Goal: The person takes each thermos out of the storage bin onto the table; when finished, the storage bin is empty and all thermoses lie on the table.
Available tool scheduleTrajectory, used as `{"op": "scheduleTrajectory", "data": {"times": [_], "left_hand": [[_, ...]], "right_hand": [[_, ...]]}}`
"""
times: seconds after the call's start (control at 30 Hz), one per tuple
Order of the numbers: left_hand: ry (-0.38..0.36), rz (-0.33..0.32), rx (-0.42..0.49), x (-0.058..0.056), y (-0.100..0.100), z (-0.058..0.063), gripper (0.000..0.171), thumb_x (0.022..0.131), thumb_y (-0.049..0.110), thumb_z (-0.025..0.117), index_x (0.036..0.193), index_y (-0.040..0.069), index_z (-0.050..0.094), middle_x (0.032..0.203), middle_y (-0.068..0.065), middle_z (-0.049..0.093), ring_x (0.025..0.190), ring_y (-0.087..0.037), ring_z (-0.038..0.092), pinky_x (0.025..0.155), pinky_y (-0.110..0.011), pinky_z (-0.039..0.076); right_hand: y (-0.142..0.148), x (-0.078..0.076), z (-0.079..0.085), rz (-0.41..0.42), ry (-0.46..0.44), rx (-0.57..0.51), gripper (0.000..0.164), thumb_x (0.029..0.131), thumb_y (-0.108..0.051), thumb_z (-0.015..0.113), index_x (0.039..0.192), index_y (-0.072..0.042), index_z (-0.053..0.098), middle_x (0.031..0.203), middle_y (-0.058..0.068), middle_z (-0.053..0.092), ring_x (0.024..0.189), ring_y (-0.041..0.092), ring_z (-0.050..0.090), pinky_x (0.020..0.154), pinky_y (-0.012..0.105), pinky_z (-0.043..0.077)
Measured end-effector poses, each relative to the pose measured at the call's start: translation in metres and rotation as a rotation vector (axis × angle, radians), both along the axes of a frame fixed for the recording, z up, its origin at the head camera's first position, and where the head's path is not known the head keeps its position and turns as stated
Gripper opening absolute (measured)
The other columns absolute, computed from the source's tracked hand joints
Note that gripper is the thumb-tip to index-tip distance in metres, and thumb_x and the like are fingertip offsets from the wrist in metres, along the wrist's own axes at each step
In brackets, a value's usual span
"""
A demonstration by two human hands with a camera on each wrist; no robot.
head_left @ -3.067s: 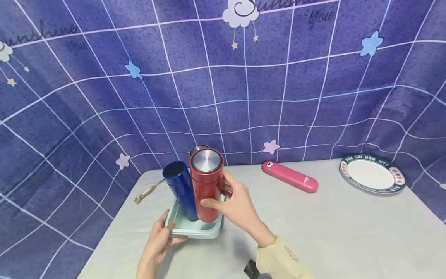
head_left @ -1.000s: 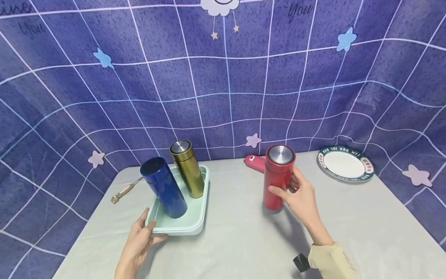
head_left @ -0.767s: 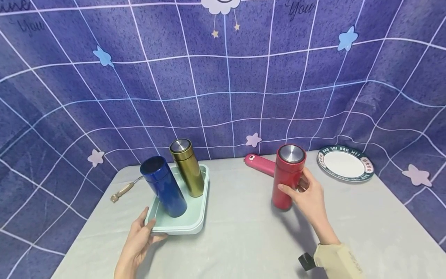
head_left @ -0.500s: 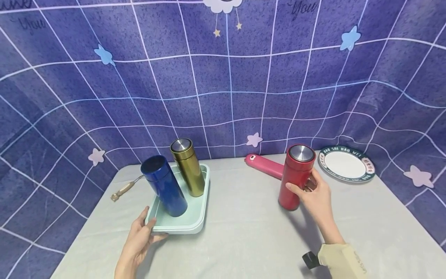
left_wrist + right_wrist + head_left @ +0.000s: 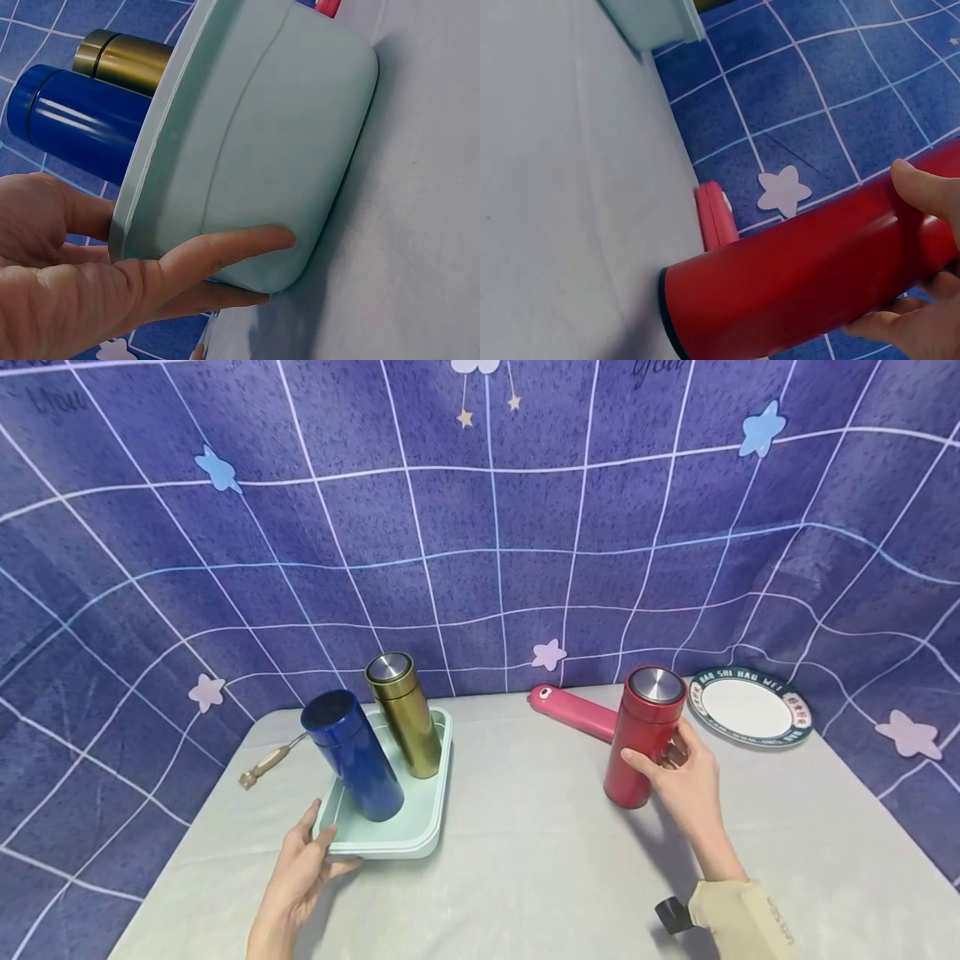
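Note:
My right hand point(image 5: 686, 777) grips a red thermos point(image 5: 643, 739) with a steel-topped lid, thumb on its near side. In the right wrist view its dark-rimmed base is very close to the tablecloth; whether it touches, I cannot tell. The left hand point(image 5: 296, 868) holds the near left corner of a mint-green plastic tray point(image 5: 431, 839), with fingers and thumb around the rim and outer wall. Inside that tray stand a blue thermos point(image 5: 356, 760), nearer me and leaning in view, and a slimmer gold thermos point(image 5: 407, 718) behind it.
Behind the red thermos lies a pink, flat, rounded case point(image 5: 573, 712) with an eye design. A white plate point(image 5: 746, 708) with a green patterned rim sits at the back right. Left of the tray is a wooden-handled tool point(image 5: 264, 764). A blue grid-patterned curtain point(image 5: 480, 527) hangs behind the table.
The red thermos has travelled right and down from over the tray to the table's right half, uncovering the gold thermos. Over the last half second it moved only slightly. My left hand keeps its hold.

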State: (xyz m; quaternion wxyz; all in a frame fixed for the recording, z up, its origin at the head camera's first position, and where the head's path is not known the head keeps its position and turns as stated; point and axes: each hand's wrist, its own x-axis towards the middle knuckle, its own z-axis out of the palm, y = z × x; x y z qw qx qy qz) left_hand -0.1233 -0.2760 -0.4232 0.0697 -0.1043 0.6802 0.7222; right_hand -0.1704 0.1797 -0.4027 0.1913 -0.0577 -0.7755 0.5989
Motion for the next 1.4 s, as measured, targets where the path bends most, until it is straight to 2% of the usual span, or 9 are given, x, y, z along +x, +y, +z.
{"op": "scheduleTrajectory", "data": {"times": [0.23,0.33,0.47,0.53,0.77,1.0,1.17,1.23,1.4], "left_hand": [[0.007,0.005,0.007,0.002,-0.002,0.001,0.065,0.102,0.000,0.020,0.149,0.002,-0.026,0.154,-0.029,-0.025,0.140,-0.053,0.013,0.098,-0.066,0.039],[0.005,0.003,0.002,0.002,-0.001,0.002,0.065,0.102,0.000,0.020,0.149,0.001,-0.025,0.154,-0.030,-0.024,0.140,-0.053,0.014,0.098,-0.066,0.039],[0.012,-0.003,-0.006,0.002,0.000,0.001,0.065,0.102,0.000,0.021,0.149,0.000,-0.025,0.154,-0.032,-0.023,0.139,-0.054,0.015,0.098,-0.065,0.040],[0.015,-0.003,-0.006,0.002,0.001,0.001,0.065,0.102,0.000,0.021,0.149,0.000,-0.024,0.154,-0.032,-0.022,0.139,-0.054,0.016,0.098,-0.065,0.040],[0.015,0.001,0.004,0.001,0.000,0.000,0.065,0.103,0.001,0.022,0.149,0.001,-0.025,0.154,-0.031,-0.023,0.139,-0.055,0.014,0.096,-0.066,0.041],[0.017,0.001,0.011,0.002,-0.002,0.001,0.065,0.103,0.002,0.022,0.149,0.002,-0.025,0.155,-0.031,-0.023,0.140,-0.056,0.010,0.095,-0.068,0.041],[0.024,0.001,0.010,0.002,-0.002,0.002,0.065,0.103,0.001,0.022,0.149,0.001,-0.025,0.155,-0.031,-0.022,0.139,-0.057,0.009,0.094,-0.068,0.041],[0.024,0.003,0.009,0.002,-0.002,0.001,0.066,0.103,0.001,0.022,0.149,0.001,-0.025,0.154,-0.031,-0.022,0.139,-0.057,0.009,0.094,-0.068,0.041],[0.018,0.008,0.000,0.003,-0.002,0.001,0.066,0.103,0.002,0.023,0.149,0.001,-0.024,0.154,-0.031,-0.024,0.139,-0.058,0.008,0.094,-0.066,0.043]], "right_hand": [[0.001,-0.001,0.001,0.034,-0.017,0.062,0.077,0.080,-0.015,0.082,0.146,-0.011,0.042,0.133,0.013,0.059,0.106,0.000,0.055,0.088,0.005,0.046],[0.003,0.000,0.002,0.088,-0.027,0.092,0.087,0.081,-0.017,0.081,0.152,-0.014,0.030,0.138,0.014,0.052,0.120,0.016,0.052,0.103,0.023,0.047],[0.007,0.001,0.007,0.156,-0.011,0.085,0.100,0.081,-0.017,0.081,0.156,-0.020,0.016,0.146,0.018,0.041,0.135,0.034,0.040,0.112,0.056,0.036],[0.010,0.001,0.011,0.174,0.001,0.059,0.105,0.080,-0.014,0.081,0.158,-0.023,0.010,0.150,0.019,0.036,0.138,0.039,0.035,0.113,0.059,0.031],[0.016,-0.002,0.037,0.180,0.036,0.015,0.112,0.083,-0.011,0.077,0.157,-0.031,-0.004,0.162,0.015,0.015,0.145,0.040,0.022,0.121,0.048,0.021],[0.018,-0.004,0.067,0.147,0.135,0.084,0.110,0.083,-0.009,0.077,0.156,-0.036,-0.001,0.162,0.014,0.019,0.146,0.036,0.022,0.122,0.045,0.021],[0.017,-0.005,0.087,0.132,0.183,0.119,0.109,0.083,-0.008,0.077,0.155,-0.039,0.002,0.161,0.010,0.022,0.147,0.027,0.024,0.119,0.022,0.024],[0.015,-0.005,0.094,0.128,0.207,0.123,0.110,0.082,-0.006,0.078,0.155,-0.040,0.004,0.160,0.009,0.023,0.147,0.023,0.025,0.118,0.019,0.025],[0.006,-0.005,0.111,0.143,0.273,0.111,0.111,0.079,-0.002,0.079,0.154,-0.041,0.007,0.159,0.007,0.027,0.146,0.020,0.027,0.121,0.025,0.024]]}}
